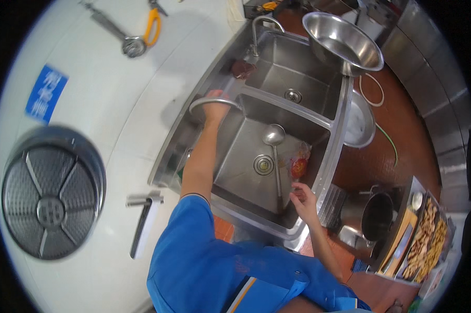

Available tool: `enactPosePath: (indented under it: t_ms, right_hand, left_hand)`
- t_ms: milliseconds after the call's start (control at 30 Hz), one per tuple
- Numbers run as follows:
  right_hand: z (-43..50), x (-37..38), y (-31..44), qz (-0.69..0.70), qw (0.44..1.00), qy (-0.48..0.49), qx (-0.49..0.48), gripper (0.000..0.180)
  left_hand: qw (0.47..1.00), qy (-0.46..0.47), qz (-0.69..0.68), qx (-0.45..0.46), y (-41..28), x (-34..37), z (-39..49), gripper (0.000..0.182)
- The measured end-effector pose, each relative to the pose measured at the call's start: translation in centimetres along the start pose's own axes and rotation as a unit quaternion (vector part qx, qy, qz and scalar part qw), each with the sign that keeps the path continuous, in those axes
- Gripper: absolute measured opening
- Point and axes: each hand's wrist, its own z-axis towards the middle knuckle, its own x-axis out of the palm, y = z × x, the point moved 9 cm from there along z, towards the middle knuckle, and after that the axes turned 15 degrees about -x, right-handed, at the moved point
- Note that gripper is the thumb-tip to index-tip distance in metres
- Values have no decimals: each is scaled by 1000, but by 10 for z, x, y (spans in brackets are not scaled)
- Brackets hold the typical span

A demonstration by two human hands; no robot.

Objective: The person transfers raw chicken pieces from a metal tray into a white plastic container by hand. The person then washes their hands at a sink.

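My left hand (216,111) reaches to the back ledge of the double-bowl steel sink, where a curved faucet spout (206,101) crosses in front of it. Its fingers are blurred and partly hidden, so whether they grip anything is unclear. Above the near bowl's right front corner, my right hand (304,201) is empty, with fingers bent and apart. A long-handled steel ladle (274,137) lies in the near bowl (235,156), beside the drain strainer (263,164). Right of the ladle is a clear plastic bag with red printing (299,166).
A large steel basin (339,43) rests by the far bowl's right rim. A dark reddish lump (242,69) lies on the back ledge near the other faucet (255,35). To the right stand a deep pot (377,217) and a food tray (421,238) with a knife (399,244).
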Motion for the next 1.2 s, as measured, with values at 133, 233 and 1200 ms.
enactPosePath:
  t_ms: [133, 233, 1200]
  right_hand:
    - [30, 45, -11, 6, 999, -20, 32, 32]
    - [58, 63, -34, 42, 997, -47, 53, 27]
    - [222, 159, -80, 223, 926, -279, 124, 70]
  left_hand:
    - [916, -19, -296, -270, 83, 46, 23, 22]
    - [917, 114, -325, -200, 79, 89, 9, 24]
    - [664, 494, -425, -366, -50, 184, -124, 75]
